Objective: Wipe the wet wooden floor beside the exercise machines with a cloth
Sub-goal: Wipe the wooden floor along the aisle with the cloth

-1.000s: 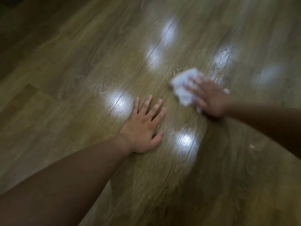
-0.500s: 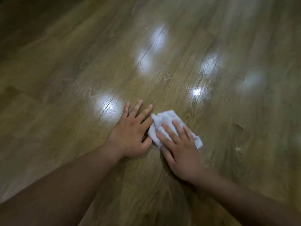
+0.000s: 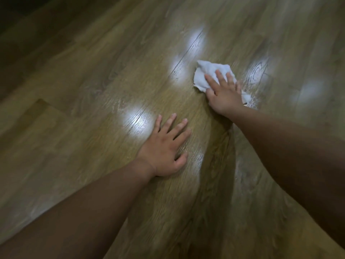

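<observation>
Palm down, grip released, right hand presses white cloth onto wet wooden floor, far and right of splayed, empty left hand; steady pressure and overlapping strokes should serve best.

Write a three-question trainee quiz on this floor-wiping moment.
1. True or false: the left hand grips the cloth.
2. The right hand is: A) raised off the floor; B) pressing the cloth down with straight fingers; C) holding a bottle.
3. Fill in: the cloth's colour is ____.

Key: 1 false, the left hand lies flat on bare floor; 2 B; 3 white.
</observation>
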A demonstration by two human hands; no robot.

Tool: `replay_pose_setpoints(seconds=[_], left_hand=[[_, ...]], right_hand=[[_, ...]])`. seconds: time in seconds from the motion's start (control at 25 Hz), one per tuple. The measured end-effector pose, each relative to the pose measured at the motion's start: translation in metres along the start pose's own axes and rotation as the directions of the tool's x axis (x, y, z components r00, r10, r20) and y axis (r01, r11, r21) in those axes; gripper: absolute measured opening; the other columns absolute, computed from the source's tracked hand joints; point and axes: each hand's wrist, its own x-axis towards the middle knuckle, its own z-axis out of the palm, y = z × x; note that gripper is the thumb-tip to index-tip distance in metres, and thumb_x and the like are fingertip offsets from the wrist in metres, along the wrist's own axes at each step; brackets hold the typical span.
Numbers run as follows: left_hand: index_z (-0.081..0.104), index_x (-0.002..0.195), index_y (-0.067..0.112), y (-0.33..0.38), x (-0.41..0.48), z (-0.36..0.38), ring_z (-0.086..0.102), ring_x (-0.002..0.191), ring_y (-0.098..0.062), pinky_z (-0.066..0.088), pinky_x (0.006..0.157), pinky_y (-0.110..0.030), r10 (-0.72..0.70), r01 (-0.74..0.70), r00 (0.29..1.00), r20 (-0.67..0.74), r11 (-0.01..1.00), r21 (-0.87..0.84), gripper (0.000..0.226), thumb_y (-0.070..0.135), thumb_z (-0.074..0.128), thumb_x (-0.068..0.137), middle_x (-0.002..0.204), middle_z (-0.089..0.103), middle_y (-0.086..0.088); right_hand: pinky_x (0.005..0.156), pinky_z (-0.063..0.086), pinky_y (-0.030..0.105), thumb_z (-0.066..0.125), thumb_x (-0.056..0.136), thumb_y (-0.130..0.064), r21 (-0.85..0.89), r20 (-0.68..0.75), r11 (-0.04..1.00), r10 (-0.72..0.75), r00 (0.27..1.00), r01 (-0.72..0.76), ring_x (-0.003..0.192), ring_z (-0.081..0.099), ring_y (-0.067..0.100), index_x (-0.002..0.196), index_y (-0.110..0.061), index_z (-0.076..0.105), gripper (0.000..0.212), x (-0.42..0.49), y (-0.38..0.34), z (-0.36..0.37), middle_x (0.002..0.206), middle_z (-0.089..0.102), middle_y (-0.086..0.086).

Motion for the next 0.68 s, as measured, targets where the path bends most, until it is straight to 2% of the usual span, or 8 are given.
replay_pose_setpoints(seconds=[0.08, 0.52, 0.68], left_hand=[[0.046, 0.145, 0.018, -0.001, 0.001, 0.000, 0.019, 0.149, -0.035, 0.013, 0.117, -0.064, 0.013, -0.013, 1.000, -0.005, 1.000, -0.005, 0.069, 0.054, 0.041, 0.086, 0.158, 0.034, -0.006], [0.050, 0.141, 0.018, 0.001, -0.001, 0.001, 0.022, 0.148, -0.033, 0.014, 0.117, -0.063, 0.009, -0.010, 0.999, -0.031, 0.999, -0.036, 0.065, 0.052, 0.044, 0.086, 0.155, 0.038, -0.005], [0.051, 0.140, 0.018, 0.000, 0.000, 0.002, 0.023, 0.148, -0.032, 0.014, 0.117, -0.062, 0.003, -0.005, 0.999, -0.035, 0.998, -0.065, 0.063, 0.051, 0.044, 0.087, 0.154, 0.039, -0.005]], right_hand=[[0.122, -0.007, 0.050, 0.027, 0.104, -0.042, 0.003, -0.030, 1.000, -0.001, 1.000, 0.001, 0.155, -0.006, 0.024, 0.155, -0.045, 0.020, 0.051, -0.008, -0.001, 0.005, 0.168, 0.004, -0.007], [0.122, -0.009, 0.051, 0.023, 0.105, -0.044, 0.009, -0.006, 0.998, -0.056, 0.998, 0.056, 0.155, -0.008, 0.025, 0.155, -0.046, 0.018, 0.051, -0.010, 0.005, 0.004, 0.168, 0.001, -0.006], [0.122, -0.005, 0.052, 0.027, 0.104, -0.042, -0.006, -0.012, 0.996, -0.093, 0.996, 0.093, 0.155, -0.004, 0.027, 0.154, -0.045, 0.022, 0.050, -0.037, -0.002, 0.010, 0.168, 0.004, -0.005]])
